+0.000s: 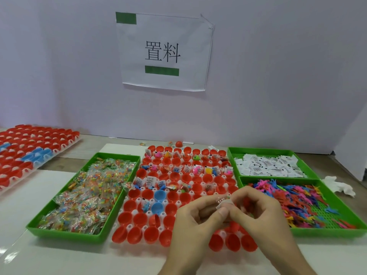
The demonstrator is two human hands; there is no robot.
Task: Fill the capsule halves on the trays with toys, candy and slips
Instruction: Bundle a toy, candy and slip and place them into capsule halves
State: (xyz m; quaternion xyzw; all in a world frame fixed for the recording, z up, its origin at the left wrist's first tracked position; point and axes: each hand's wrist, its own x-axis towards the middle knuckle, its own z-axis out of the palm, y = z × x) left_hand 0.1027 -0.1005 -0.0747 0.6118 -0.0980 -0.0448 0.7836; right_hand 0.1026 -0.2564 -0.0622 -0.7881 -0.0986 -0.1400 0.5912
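A: Hands?
B: Left hand [195, 217] and right hand [256, 207] both curled, fingertips pinching one small packet [222, 201] between them. Clear wrap, reddish bits, something pale; too blurred to tell more.
A: Under the grip?
B: Tray [130, 227] of capsule halves [137, 235], mostly red, two blue just left. Cups nearest the wrists hidden behind both hands. Rows beyond the grip partly filled with toys and slips.
A: Around it?
B: Left of the grip, candy bin [65, 234]. Right, toys bin [327, 234]; beyond that, slips bin [262, 150]. Far left, second tray [57, 152], cut off by the frame edge.
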